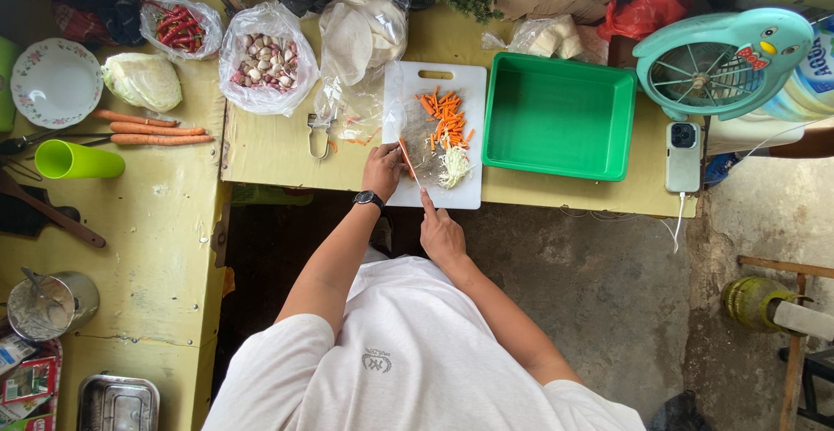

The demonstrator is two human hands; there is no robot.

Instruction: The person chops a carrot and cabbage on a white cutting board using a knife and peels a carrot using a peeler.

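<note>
A white cutting board (pixel 434 79) lies on the yellow counter (pixel 269 149), with orange carrot sticks (pixel 447 118) and pale shredded vegetable (pixel 453 168) on it. My left hand (pixel 382 170), with a black watch on the wrist, holds a carrot piece (pixel 403 155) at the board's left side. My right hand (pixel 440 233) grips a knife (pixel 417 179) whose blade lies against that carrot piece.
A green tub (pixel 558 116) sits right of the board, then a phone (pixel 683 155) and a teal fan (pixel 721 62). Bags of garlic (pixel 265 62), chillies (pixel 178 27) and white wrappers (pixel 360 36) lie behind. Cabbage (pixel 143 82), whole carrots (pixel 156 129), a green cup (pixel 76 160) and a plate (pixel 54 82) lie left.
</note>
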